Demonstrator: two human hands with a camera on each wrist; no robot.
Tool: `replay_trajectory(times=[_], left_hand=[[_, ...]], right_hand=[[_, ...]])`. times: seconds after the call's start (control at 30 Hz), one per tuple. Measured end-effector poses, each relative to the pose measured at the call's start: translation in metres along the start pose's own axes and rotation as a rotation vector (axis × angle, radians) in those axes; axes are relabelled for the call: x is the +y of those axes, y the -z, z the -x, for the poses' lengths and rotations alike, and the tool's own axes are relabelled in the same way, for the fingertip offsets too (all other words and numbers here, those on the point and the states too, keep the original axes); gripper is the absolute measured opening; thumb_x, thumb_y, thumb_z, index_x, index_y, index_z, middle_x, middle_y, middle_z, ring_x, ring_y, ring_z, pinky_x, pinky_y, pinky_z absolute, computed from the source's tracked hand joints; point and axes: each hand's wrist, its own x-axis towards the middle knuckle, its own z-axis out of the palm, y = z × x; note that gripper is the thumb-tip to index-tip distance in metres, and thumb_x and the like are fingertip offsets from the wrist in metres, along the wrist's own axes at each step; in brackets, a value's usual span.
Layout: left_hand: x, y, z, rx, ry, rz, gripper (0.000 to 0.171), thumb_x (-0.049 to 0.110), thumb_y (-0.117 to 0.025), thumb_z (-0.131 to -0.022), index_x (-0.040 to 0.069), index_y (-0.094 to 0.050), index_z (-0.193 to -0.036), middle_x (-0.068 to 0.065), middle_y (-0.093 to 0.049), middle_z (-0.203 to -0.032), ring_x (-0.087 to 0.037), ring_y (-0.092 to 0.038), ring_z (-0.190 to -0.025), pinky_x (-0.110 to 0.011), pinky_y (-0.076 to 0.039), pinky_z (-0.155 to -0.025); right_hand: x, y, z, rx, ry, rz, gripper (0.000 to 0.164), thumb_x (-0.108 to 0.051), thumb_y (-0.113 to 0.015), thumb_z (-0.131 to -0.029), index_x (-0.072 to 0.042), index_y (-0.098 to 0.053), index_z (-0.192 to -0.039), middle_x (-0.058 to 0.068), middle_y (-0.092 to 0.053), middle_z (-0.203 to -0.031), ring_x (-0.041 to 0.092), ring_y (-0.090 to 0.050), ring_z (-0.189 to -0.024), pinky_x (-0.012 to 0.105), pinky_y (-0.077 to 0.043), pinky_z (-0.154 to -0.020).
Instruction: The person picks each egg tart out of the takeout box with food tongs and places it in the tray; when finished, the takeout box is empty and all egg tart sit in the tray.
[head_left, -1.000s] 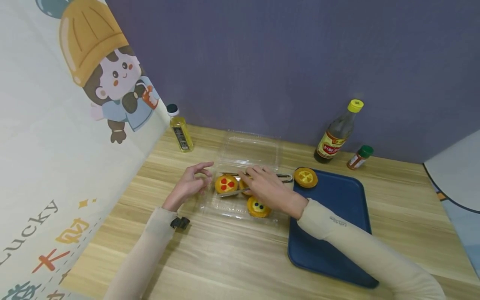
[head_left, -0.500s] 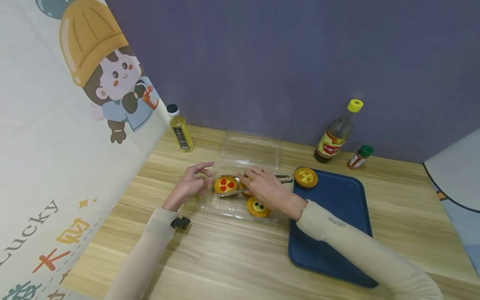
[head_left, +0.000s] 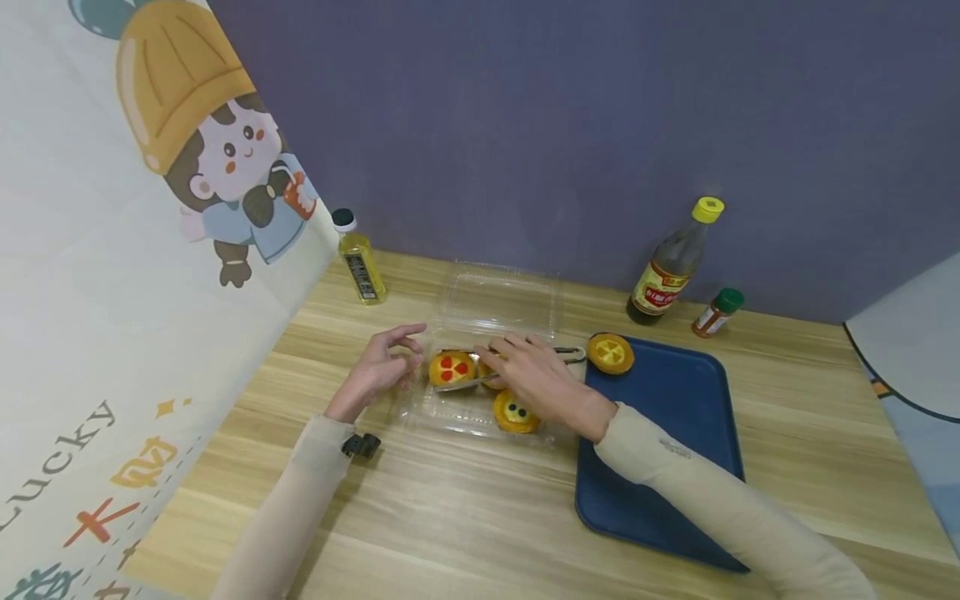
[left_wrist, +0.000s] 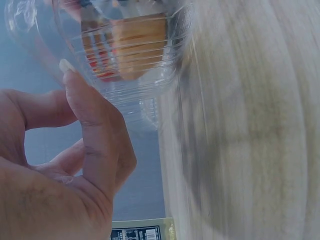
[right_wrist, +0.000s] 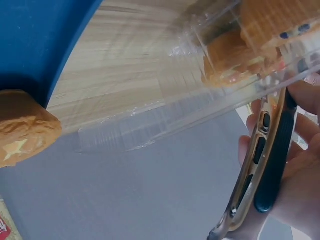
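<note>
My right hand grips metal tongs, whose dark green handle grip shows in the right wrist view. The tongs' arms lie either side of a tart with red heart shapes inside a clear plastic clamshell box. Another tart is mostly hidden beneath the right hand. At the box's front right sits a tart with blue dots. My left hand is at the box's left side, fingers loosely bent, thumb and forefinger apart; a fingertip overlaps the rim in the left wrist view.
The box's clear lid lies folded back. Right of it is a blue tray with a yellow-topped tart at its corner. Behind stand an oil bottle, a sauce bottle and a green-capped jar.
Both hands stay almost where they were. The tongs and the red-heart tart shift only very slightly; the other things are still.
</note>
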Motion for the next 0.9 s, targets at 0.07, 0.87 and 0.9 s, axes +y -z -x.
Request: replay_trajectory(times=[0.07, 0.87, 0.9], left_hand=[[0.0, -0.001, -0.001, 0.0, -0.004, 0.007, 0.067, -0.009, -0.059, -0.094, 0.009, -0.044, -0.158, -0.025, -0.053, -0.132, -0.015, -0.058, -0.071, -0.026, -0.057, -0.056], [-0.001, -0.001, -0.003, -0.003, 0.004, -0.002, 0.067, -0.008, -0.059, -0.096, 0.009, -0.042, -0.158, -0.025, -0.052, -0.133, -0.016, -0.058, -0.073, -0.024, -0.056, -0.055], [0.0, 0.0, -0.003, -0.002, 0.005, -0.001, 0.067, -0.008, -0.059, -0.096, 0.009, -0.043, -0.158, -0.025, -0.052, -0.133, -0.016, -0.058, -0.073, -0.023, -0.056, -0.055]], right_hand=[[0.001, 0.001, 0.002, 0.009, -0.006, -0.002, 0.055, -0.027, -0.067, -0.102, -0.017, -0.052, -0.154, 0.007, -0.063, -0.136, 0.026, -0.061, -0.123, 0.045, -0.059, -0.091], [0.042, 0.034, 0.073, 0.221, -0.127, 0.0, 0.059, -0.025, -0.078, -0.095, -0.015, -0.057, -0.149, 0.007, -0.068, -0.133, 0.028, -0.062, -0.111, 0.042, -0.056, -0.084], [0.044, 0.035, 0.076, 0.218, -0.134, 0.003, 0.059, -0.025, -0.077, -0.095, -0.015, -0.057, -0.149, 0.007, -0.068, -0.132, 0.028, -0.062, -0.111, 0.042, -0.056, -0.084]])
